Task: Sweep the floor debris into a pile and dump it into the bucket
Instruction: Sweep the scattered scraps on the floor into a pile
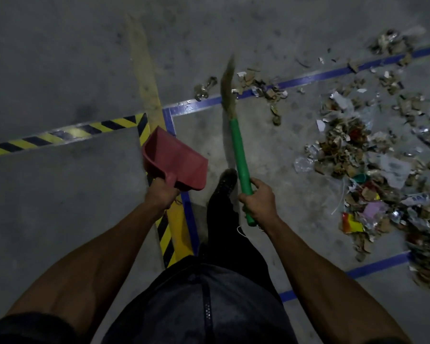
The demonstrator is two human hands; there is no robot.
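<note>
I saw the left hand (162,192) grasping the red dustpan (178,160), the right hand (260,198) clenched around the green-handled broom (239,150) near the debris (353,145).

A: Views logged? From where?
B: One only, head-worn, wide-angle. It looks forward and steeply down past the person's torso onto the concrete floor (60,58).

A: How near?
B: Both forearms fill the lower frame; the left hand (160,192) and right hand (258,201) sit mid-frame, close to the lens.

A: Floor coverage?
B: Taped lines run from the left edge to the right edge, bowed by the lens. No second view to overlap.
</note>
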